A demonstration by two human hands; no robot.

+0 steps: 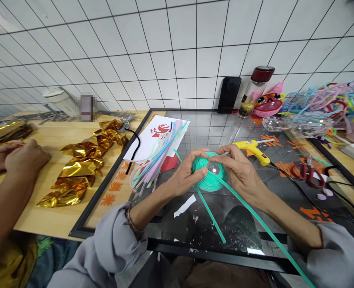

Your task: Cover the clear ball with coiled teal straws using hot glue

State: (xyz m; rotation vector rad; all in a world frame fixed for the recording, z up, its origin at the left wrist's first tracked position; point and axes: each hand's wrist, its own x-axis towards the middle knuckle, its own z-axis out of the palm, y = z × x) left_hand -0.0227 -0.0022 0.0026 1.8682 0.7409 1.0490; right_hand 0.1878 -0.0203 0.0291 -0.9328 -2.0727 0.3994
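Both my hands hold a clear round ball wrapped in coils of green pipe cleaner above a glass mat. My left hand cups its left side, thumb pressed on the coils, fingers closed round it. My right hand grips it from the right, fingertips pinching near the bare clear top. Two loose green pipe cleaner ends trail from the ball toward me.
A bundle of pastel pipe cleaners lies on white paper to the left. A yellow glue gun, red scissors, clear dome shells and a pile of coloured pipe cleaners sit right. Another person's hands rest by gold foil bags.
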